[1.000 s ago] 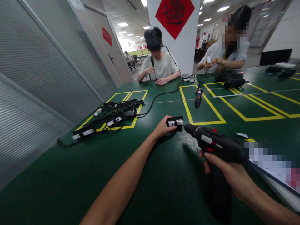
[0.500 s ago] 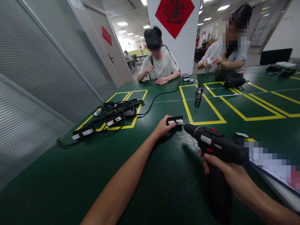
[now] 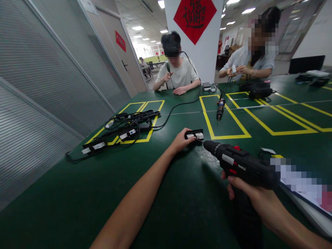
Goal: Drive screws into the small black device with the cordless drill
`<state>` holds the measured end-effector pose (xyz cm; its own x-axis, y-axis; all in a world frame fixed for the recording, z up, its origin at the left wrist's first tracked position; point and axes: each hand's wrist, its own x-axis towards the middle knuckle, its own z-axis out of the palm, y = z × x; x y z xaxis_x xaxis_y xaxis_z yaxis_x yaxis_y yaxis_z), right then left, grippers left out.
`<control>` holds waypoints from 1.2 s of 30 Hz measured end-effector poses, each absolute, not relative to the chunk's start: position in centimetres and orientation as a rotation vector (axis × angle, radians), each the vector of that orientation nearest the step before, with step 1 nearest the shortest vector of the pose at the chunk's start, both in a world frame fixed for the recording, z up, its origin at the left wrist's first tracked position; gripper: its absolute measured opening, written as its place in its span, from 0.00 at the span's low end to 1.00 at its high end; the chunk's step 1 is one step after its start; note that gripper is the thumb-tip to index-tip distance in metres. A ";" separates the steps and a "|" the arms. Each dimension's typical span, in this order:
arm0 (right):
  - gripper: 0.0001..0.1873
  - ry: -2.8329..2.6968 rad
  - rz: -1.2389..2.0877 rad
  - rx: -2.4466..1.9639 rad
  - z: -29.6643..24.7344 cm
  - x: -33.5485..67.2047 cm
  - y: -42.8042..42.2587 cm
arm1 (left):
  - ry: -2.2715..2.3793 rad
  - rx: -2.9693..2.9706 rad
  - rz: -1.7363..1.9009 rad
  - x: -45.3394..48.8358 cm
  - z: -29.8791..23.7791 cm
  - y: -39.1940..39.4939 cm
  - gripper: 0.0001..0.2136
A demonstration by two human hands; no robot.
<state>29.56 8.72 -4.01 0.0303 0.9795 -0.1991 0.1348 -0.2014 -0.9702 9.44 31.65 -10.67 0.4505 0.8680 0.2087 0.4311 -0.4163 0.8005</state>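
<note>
My right hand [image 3: 249,193] is wrapped round the grip of a black cordless drill [image 3: 241,162] with red details. The drill points left, and its thin bit [image 3: 199,140] reaches the near side of a small black case with white labels [image 3: 198,134]. Whether the tip sits in a screw is too small to tell. My left hand [image 3: 183,140] grips the left end of that case and holds it on the green table [image 3: 155,214]. Its thumb lies along the near side, close to the bit.
Black adapters with cables [image 3: 124,129] lie in taped boxes at left. A corded electric screwdriver [image 3: 220,109] rests beyond the drill. Blurred papers [image 3: 298,176] lie at right. One person [image 3: 178,72] opposite holds a screwdriver; another person [image 3: 249,65] handles a small white object.
The drill and my right hand have shifted slightly right and down, with the bit still at the case. My left hand keeps its hold. The view has moved a little.
</note>
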 end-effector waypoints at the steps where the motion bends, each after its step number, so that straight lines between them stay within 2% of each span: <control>1: 0.11 -1.212 1.264 -1.474 -3.9 29.6 8.7 | 1.088 2.019 0.823 9.5 -10.6 31.6 0.21; 36: 0.12 -1.181 1.290 -1.505 -4.3 29.7 8.8 | 1.097 2.000 0.820 9.5 -10.4 31.4 0.23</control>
